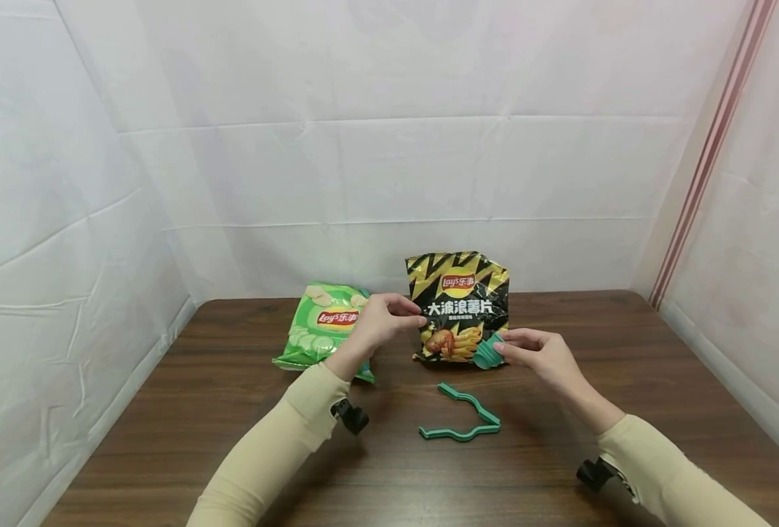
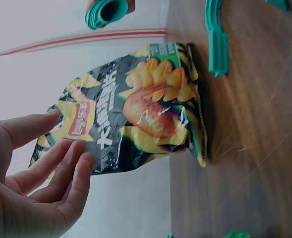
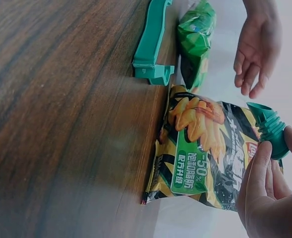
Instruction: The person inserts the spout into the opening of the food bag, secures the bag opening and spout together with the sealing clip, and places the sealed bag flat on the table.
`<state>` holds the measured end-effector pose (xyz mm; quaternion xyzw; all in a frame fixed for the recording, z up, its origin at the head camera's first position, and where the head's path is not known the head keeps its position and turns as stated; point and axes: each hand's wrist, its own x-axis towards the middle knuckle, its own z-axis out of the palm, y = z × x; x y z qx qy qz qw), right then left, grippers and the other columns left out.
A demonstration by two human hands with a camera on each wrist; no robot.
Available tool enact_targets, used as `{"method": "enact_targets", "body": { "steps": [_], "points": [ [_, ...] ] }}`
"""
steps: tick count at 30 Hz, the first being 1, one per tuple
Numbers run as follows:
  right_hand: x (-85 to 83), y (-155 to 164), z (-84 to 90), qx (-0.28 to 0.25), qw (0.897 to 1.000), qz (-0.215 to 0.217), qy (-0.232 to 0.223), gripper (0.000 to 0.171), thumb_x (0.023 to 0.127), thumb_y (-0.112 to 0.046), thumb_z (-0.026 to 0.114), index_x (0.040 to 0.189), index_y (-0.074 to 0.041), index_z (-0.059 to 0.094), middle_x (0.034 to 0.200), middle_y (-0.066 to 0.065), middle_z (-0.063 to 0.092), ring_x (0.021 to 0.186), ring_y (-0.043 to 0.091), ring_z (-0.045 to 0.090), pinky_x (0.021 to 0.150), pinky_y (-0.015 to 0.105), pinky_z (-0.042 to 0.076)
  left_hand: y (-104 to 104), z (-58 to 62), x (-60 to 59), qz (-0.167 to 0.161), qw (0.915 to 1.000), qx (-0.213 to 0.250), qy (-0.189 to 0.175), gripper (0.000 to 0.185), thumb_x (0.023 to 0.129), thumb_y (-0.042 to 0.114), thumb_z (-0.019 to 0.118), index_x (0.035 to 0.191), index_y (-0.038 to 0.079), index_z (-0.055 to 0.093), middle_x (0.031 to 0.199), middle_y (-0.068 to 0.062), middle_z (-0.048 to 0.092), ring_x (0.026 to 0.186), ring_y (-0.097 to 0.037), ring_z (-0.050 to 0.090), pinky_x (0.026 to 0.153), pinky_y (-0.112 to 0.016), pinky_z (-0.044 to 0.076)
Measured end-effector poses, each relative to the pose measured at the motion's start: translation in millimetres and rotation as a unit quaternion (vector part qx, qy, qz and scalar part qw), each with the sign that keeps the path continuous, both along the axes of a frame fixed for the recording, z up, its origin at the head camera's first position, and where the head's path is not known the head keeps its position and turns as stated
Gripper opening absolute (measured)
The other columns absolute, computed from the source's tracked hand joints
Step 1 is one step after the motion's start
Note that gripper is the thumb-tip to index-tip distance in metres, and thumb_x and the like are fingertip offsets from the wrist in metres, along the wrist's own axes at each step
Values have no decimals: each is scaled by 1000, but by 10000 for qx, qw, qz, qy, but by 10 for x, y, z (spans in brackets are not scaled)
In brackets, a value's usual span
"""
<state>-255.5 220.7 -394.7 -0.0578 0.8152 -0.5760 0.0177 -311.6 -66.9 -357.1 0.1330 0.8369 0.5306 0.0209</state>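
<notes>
In the head view, we see our left hand [image 1: 378, 322] at the centre of the frame, at the left edge of the black chip bag [image 1: 458, 293], its fingers loosely extended with nothing gripped. Right of centre, our right hand [image 1: 550, 359] pinches the green ribbed spout [image 1: 488, 353] before the bag's lower right corner, hiding it; the hands are apart. The bag stands upright on the tabletop [image 1: 561, 454], with the green chip bag [image 1: 317, 340] to its left and the green clip [image 1: 462, 437] unfolded below centre. We judge that light pressure on the thin film serves best, lest the bag tip or crumple.

In the left wrist view, we have the black bag across the middle and the spout partly cut off at the top edge. Our left fingers cover part of the bag's upper end; whether they touch it we cannot tell.

In the right wrist view, we find the spout at right, between thumb and fingers; gripping it by its wider end should leave the narrower end in sight. The clip and green chip bag run off the top edge, and our right hand hides the black bag's upper end, so we cannot tell whether it is open
</notes>
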Motion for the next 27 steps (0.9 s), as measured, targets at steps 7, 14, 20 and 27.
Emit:
{"method": "enact_targets", "body": {
  "steps": [7,14,20,27],
  "points": [
    [-1,-4,9,-73,10000,22,-6,51,85,-38,71,122,-4,62,112,9,68,88,8,69,84,37,54,-28,119,-128,587,9979,251,134,34,78,20,78,108,5,68,100,-11,71,93,-25,65,78,-36,52],
    [-3,-15,32,-99,9999,-17,-27,52,84,-38,71,122,-4,62,108,9,69,87,9,69,81,33,55,-45,218,-279,893,9944,478,307,41,79,19,77,114,4,64,108,-14,67,100,-27,63,83,-37,52],
    [10,-6,49,-24,10000,-57,-51,52,84,-39,71,122,-5,62,111,11,69,87,10,69,82,34,55,-12,306,-402,919,9940,476,365,43,80,20,77,117,5,62,114,-12,65,106,-27,61,87,-39,51],
    [26,6,71,16,9999,-118,-75,53,84,-42,70,122,-6,62,117,14,66,88,10,69,87,44,52,44,346,-496,729,9943,671,391,46,80,19,76,122,7,60,120,-10,64,112,-24,59,93,-38,49]
  ]
}}
